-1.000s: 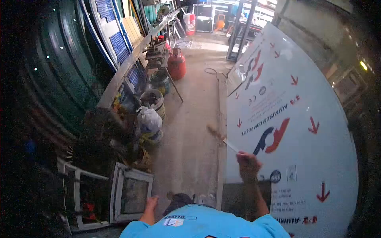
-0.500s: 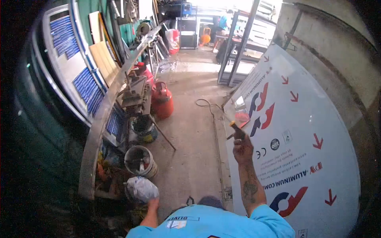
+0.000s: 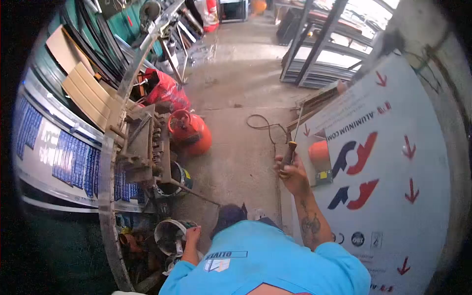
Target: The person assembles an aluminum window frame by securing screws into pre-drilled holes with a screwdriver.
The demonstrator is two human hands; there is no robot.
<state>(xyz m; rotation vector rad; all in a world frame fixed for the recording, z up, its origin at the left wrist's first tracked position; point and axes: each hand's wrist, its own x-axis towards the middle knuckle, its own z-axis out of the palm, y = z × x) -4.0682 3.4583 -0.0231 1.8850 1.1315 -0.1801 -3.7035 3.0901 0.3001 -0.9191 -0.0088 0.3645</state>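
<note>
My right hand [image 3: 293, 173] is raised beside the edge of a large white aluminium composite panel. It is closed around the dark handle of a screwdriver [image 3: 290, 151], whose yellow collar and thin shaft point up and away from me. My left hand [image 3: 193, 235] is low on the left, at the rim of a dirty white bucket [image 3: 161, 231]. Its fingers look curled, and what they hold, if anything, is too small to make out. A whitish container lies inside the bucket. Under my left forearm, part of a pale plastic bag [image 3: 170, 264] shows.
The printed panel [image 3: 393, 206] leans along the right wall. On the left are a red gas cylinder [image 3: 192, 135], a rusty metal bench [image 3: 142, 145] and a long metal bar [image 3: 109, 189]. A cable loop [image 3: 260, 120] lies on the floor. Metal frames [image 3: 314, 49] stand ahead.
My view has tilted down and moved forward. The left hand has shifted from the plastic bag to the bucket's rim. The screwdriver's shaft now shows clearly, still in my right hand.
</note>
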